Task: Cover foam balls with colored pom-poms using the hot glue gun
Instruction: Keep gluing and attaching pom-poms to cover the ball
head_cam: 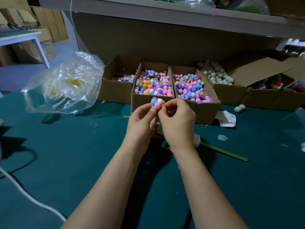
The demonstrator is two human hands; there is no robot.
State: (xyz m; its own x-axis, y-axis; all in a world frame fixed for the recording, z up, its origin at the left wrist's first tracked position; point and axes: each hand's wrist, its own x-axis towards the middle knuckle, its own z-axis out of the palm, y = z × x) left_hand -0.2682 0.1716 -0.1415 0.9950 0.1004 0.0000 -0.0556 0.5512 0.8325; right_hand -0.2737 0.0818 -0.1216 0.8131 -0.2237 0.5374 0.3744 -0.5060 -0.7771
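Note:
A small ball covered with blue, white, pink and orange pom-poms is held up above the green table. My left hand pinches it from the left and below. My right hand pinches its right side with curled fingertips. Behind the hands stand cardboard boxes of mixed coloured pom-poms. A box of bare white foam balls sits further right. Most of the glue gun is hidden; only an orange tip peeks out beside my right wrist.
A crumpled clear plastic bag lies at the left. Two loose foam balls, crumpled white paper and a green stick lie right of the hands. A white cable crosses the near left. A shelf overhangs the boxes.

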